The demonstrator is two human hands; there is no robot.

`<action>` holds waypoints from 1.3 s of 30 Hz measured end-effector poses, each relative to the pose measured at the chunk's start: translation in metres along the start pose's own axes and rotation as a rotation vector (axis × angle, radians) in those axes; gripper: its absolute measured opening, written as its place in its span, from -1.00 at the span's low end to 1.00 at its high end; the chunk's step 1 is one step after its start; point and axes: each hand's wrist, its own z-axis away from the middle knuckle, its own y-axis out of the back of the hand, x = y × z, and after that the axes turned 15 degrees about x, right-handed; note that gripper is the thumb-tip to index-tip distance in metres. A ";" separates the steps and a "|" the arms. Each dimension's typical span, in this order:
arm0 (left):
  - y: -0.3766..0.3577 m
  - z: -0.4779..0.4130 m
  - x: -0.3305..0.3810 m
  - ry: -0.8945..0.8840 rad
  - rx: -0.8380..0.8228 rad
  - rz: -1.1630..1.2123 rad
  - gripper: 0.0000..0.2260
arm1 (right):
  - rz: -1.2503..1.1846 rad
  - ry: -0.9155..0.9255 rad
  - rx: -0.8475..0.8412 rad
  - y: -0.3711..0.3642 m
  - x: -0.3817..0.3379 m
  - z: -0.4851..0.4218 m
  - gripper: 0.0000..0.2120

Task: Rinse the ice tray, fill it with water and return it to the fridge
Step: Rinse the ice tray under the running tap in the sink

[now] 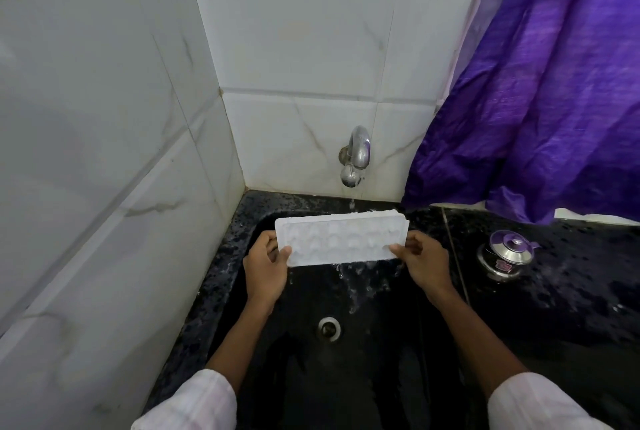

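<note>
A white ice tray (341, 237) is held level-to-tilted over the black sink (381, 377), just below the chrome tap (356, 156) on the back wall. A thin stream of water falls from the tap onto the tray's far edge and spills off its near edge into the basin. My left hand (266, 268) grips the tray's left end, thumb on top. My right hand (420, 261) grips the right end the same way. The sink drain (329, 327) lies below the tray.
White marble tiles (104, 152) close off the left and back. A purple curtain (540, 90) hangs at the right, down to the black speckled counter (571, 291). A small steel lidded pot (507, 254) stands on that counter near my right hand.
</note>
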 end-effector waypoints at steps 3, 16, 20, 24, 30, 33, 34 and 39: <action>-0.001 -0.004 0.001 -0.033 0.009 0.002 -0.80 | 0.012 0.041 0.023 0.003 -0.004 -0.005 -0.88; -0.001 -0.009 0.007 -0.234 0.117 0.016 -0.83 | -0.033 0.361 0.185 0.018 -0.027 -0.007 -0.90; 0.003 -0.004 0.006 -0.319 0.102 -0.031 -0.86 | 0.023 0.313 0.136 0.018 -0.016 -0.003 -0.92; 0.004 0.000 0.008 -0.360 0.087 -0.009 -0.86 | 0.007 0.256 0.156 0.016 -0.011 0.001 -0.92; 0.004 -0.009 0.005 -0.169 -0.065 -0.078 -0.73 | 0.020 0.031 0.049 0.016 0.004 0.009 -0.88; 0.003 -0.008 -0.001 -0.094 -0.196 -0.038 -0.74 | -0.008 -0.025 0.022 0.019 0.016 0.016 -0.84; 0.002 -0.006 -0.002 -0.043 -0.215 -0.013 -0.75 | -0.004 -0.037 0.009 0.019 0.019 0.017 -0.83; -0.007 -0.002 -0.008 0.133 -0.208 0.042 -0.78 | 0.014 -0.111 -0.024 0.020 0.028 0.018 -0.84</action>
